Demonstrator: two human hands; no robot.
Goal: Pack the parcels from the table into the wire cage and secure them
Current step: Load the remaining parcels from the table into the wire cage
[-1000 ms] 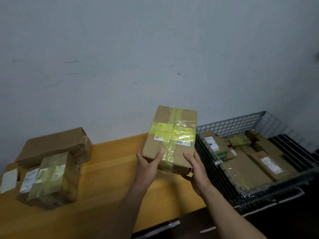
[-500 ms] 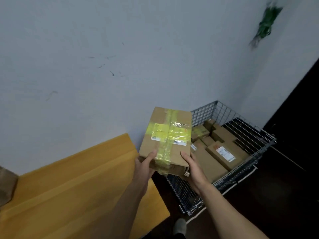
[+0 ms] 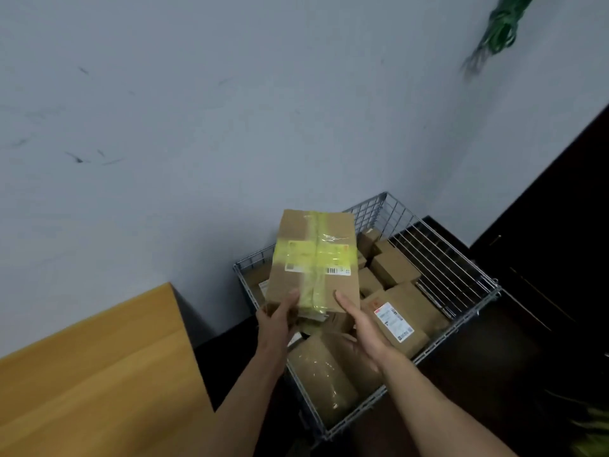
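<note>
Centre frame, over the cage (image 3: 458, 275): box (image 3: 313, 258) gripped at its near edge by left hand (image 3: 276, 319) and right hand (image 3: 367, 329), thumbs on top and fingers underneath. The two-handed hold likely steadies it for lowering onto the parcels (image 3: 395, 313) inside. Table (image 3: 99, 374) at lower left.

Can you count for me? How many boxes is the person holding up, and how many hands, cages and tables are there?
box held up: 1
hands: 2, the left hand and the right hand
wire cage: 1
table: 1
Total: 5
The boxes in the cage overlap too much for a sure count.
</note>
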